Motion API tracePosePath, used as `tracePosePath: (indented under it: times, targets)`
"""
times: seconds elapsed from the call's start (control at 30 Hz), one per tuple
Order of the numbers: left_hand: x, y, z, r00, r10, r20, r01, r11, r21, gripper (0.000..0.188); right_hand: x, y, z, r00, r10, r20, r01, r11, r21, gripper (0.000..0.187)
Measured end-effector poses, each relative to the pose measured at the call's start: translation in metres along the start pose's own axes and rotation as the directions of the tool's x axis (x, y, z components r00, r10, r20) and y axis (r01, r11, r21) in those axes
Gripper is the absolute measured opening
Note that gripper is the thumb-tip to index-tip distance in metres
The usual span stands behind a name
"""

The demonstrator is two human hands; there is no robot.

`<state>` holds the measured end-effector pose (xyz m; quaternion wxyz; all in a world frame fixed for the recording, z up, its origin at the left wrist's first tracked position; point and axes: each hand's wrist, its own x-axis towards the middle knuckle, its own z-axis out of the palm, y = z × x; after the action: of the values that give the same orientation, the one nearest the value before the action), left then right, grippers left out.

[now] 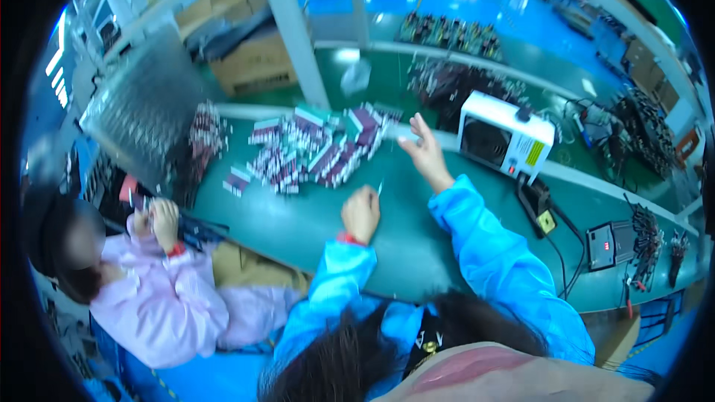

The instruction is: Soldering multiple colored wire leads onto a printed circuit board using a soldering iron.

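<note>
My left hand [360, 214] is over the green table [406, 253], its fingers curled in a pinch. A thin pale sliver shows at its fingertips, too small to name. Ahead and to the right, my right hand [426, 155] is raised with its fingers apart and nothing visible in it. Beyond my left hand lies a spread pile of small dark-red and white parts [298, 150], possibly little circuit boards. A white box with a round fan [485, 141] stands just right of my right hand.
To the right are a soldering iron stand [538, 208] with a yellow sponge, a black unit with a red display [600, 246] and bundled wires [646, 237]. A co-worker in pink [160, 301] sits at left, hands raised. A cardboard box [257, 65] and more boards [454, 36] lie beyond.
</note>
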<state>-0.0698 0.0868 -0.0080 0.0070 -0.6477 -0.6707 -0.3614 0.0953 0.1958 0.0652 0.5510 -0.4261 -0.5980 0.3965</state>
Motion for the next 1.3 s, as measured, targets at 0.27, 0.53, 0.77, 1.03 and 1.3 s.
tracePosePath:
  times: [0.27,0.53,0.77,1.03,1.3]
  targets:
    - [-0.057,0.035,-0.011,0.989,0.136,0.050,-0.126,0.978,-0.164,0.004,0.097,-0.056,0.030,0.986,0.011,-0.165,0.014,0.989,0.150,0.066]
    - [0.003,0.055,-0.070,0.966,0.128,-0.223,-0.234,0.798,-0.555,0.013,0.020,-0.127,0.013,0.970,-0.180,-0.165,0.221,0.935,0.279,0.020]
    - [0.239,0.135,-0.211,0.957,0.122,-0.263,-0.288,0.516,-0.807,0.044,-0.026,-0.219,-0.046,0.826,-0.563,0.009,0.561,0.822,-0.093,0.014]
    - [0.307,0.229,-0.243,0.948,0.266,0.177,0.026,0.488,-0.873,0.068,-0.079,-0.247,-0.047,0.675,-0.737,0.029,0.734,0.667,-0.128,0.005]
    - [0.324,0.227,-0.230,0.917,0.289,0.275,0.114,0.472,-0.874,0.038,-0.140,-0.220,-0.058,0.661,-0.726,0.191,0.738,0.675,0.009,0.004]
